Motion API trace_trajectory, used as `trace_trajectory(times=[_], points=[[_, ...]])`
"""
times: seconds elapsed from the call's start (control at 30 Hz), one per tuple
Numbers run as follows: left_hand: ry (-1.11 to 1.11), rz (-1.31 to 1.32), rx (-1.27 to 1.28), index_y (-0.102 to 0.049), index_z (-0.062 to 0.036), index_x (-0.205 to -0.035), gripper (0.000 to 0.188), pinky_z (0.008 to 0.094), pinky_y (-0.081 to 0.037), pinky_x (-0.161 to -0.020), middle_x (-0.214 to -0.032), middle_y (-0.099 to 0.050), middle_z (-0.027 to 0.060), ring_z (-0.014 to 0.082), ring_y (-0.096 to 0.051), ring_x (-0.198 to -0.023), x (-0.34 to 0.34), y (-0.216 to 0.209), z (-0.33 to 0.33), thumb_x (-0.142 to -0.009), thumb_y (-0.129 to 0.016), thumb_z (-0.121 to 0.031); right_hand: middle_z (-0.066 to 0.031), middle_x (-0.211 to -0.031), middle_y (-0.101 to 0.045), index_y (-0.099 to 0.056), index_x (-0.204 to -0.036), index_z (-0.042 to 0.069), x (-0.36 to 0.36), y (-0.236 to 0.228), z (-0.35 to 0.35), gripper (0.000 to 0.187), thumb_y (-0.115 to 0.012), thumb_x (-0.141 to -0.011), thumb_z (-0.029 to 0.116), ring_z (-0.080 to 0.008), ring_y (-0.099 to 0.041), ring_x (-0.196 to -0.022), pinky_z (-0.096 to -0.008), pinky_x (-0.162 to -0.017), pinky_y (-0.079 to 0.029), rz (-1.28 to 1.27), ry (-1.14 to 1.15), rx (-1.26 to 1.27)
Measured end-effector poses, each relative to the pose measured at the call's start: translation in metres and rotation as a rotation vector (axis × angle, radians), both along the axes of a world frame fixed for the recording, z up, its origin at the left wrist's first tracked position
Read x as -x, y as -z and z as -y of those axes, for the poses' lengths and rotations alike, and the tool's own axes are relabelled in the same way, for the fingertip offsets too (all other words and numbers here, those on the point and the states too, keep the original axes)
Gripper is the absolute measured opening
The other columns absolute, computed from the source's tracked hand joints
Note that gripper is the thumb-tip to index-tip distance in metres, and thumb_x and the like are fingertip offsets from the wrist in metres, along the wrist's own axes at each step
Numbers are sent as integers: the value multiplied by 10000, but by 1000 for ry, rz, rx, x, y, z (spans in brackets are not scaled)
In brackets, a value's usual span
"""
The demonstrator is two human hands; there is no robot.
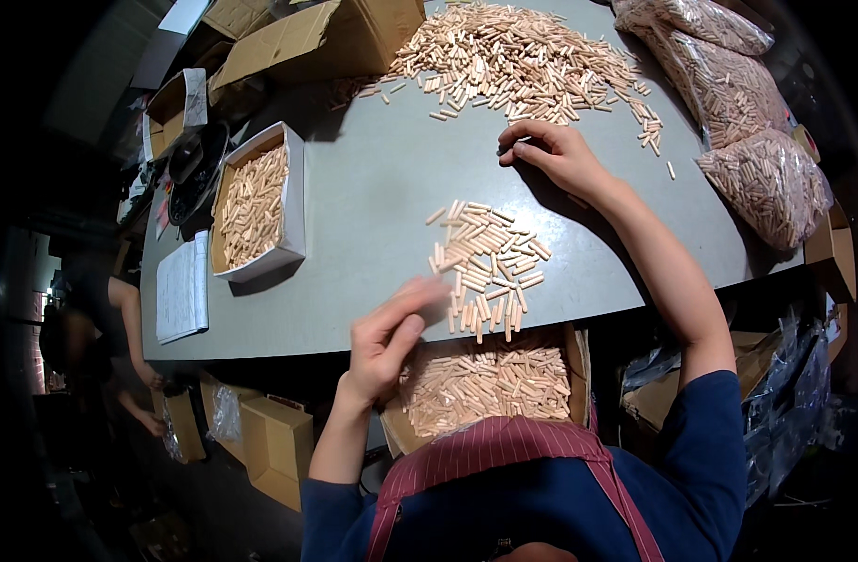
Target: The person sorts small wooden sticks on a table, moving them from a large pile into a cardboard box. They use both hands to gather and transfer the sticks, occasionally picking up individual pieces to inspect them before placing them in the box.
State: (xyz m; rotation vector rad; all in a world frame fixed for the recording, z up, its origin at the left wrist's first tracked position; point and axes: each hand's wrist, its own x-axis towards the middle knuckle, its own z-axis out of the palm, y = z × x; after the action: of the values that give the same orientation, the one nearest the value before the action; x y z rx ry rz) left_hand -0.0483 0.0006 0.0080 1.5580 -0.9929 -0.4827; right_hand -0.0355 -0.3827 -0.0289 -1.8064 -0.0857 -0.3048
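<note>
At the grey table (363, 225), left hand (384, 339) wide near pegs (490, 258), right hand (558, 159) farther out, loosely curled

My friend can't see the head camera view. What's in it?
A person's left hand is beside a small pile of pale pegs on a grey table; the right hand is near a bigger heap. A peg-filled box sits below the edge; bagged pegs lie at right.

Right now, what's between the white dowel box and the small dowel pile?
The head view shows bare grey tabletop, with the left hand by its near edge.
</note>
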Motion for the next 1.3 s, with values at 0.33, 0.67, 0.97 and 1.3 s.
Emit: trace_trajectory(times=[0.33, 0.67, 0.97, 1.3], points=[[327, 639, -219, -471, 35, -1549, 630, 559, -273, -1271, -1628, -437, 238, 447, -361, -1546, 15, -9, 51, -935, -559, -75, -96, -990, -790, -703, -1194, 2, 0, 1, 0, 222, -618, -1014, 101, -144, -743, -977, -293, -892, -551, 21, 14, 0], [345, 881, -455, -439, -16, -1588, 788, 542, -285, -1273, -1649, -426, 177, 366, -381, -1542, 20, -12, 27, -934, -713, -362, -94, -990, -786, -707, -1173, 1, 0, -2, -1, 207, -622, -1015, 101, -145, -751, -980, -294, -893, -554, 21, 10, 46], [120, 167, -110, -644, 21, -1420, 406, 414, -482, -1132, -1392, -690, 206, 327, -641, -1337, -14, -9, -15, -1052, -585, -141, -97, -1005, -775, -699, -1167, -12, -1, 2, -2, 198, -612, -1019, 86, -154, -757, -980, -299, -890, -560, 17, 20, 20], [131, 737, -419, -380, 12, -1600, 603, 525, -165, -1301, -1646, -410, 236, 425, -310, -1564, -90, 6, 85, -1097, -438, -315, -87, -1109, -694, -643, -1242, -39, 1, -5, -3, 216, -571, -1075, 77, -159, -727, -1034, -305, -935, -552, -49, 8, 18]])
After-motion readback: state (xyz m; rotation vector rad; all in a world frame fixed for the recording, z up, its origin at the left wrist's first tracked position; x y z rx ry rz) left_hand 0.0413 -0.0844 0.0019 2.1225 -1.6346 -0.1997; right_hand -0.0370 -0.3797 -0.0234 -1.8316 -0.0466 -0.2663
